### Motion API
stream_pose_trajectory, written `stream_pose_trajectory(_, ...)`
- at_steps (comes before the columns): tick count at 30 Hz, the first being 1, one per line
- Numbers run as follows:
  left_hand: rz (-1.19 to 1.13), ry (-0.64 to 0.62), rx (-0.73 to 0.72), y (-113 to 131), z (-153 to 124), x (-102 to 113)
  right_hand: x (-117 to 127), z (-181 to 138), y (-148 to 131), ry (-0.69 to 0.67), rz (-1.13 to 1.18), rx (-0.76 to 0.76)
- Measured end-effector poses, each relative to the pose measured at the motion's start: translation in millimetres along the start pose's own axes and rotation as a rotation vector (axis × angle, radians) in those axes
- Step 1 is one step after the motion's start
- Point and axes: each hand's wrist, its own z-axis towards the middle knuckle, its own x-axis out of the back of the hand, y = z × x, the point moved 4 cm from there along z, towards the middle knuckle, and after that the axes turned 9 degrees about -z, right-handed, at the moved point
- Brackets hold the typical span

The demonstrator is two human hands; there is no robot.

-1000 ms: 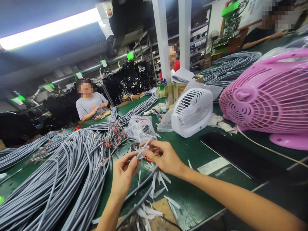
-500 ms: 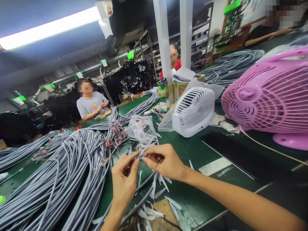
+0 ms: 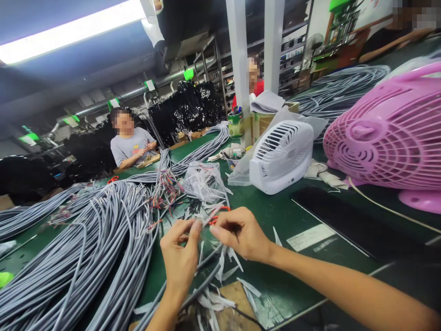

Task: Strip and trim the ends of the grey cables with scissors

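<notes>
My left hand [image 3: 179, 255] pinches the end of a grey cable [image 3: 193, 287] that runs down toward me over the green table [image 3: 275, 216]. My right hand [image 3: 241, 232] is closed beside it, fingertips pinching the thin wires at that cable end, with a red wire [image 3: 217, 212] looping out above the fingers. Both hands meet just above the table, over white paper strips [image 3: 220, 269]. A large bundle of grey cables [image 3: 86, 243] lies to the left of my hands.
A white desk fan [image 3: 280, 156] and a pink fan [image 3: 386, 133] stand at the right. A clear plastic bag [image 3: 203, 181] lies behind my hands. A person in a grey shirt [image 3: 129, 145] and another in red [image 3: 255, 82] work across the table.
My hands have come closer together and moved slightly right. The red wire now loops out above my right fingers. The view has shifted a little.
</notes>
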Motion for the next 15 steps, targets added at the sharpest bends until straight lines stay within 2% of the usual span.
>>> stream_pose_trajectory(3,-0.055,0.018,0.070,-2,-1,1,0,1,6,0.070,-0.087,-0.069)
stream_pose_trajectory(5,-0.065,0.004,0.088,-3,-2,-1,-5,1,9,0.011,-0.128,-0.087)
stream_pose_trajectory(9,-0.111,-0.057,0.150,-9,-4,-7,-12,-1,8,-0.110,-0.176,-0.003)
stream_pose_trajectory(15,-0.235,-0.072,0.240,-18,-2,-9,-10,-4,2,-0.143,-0.227,0.110)
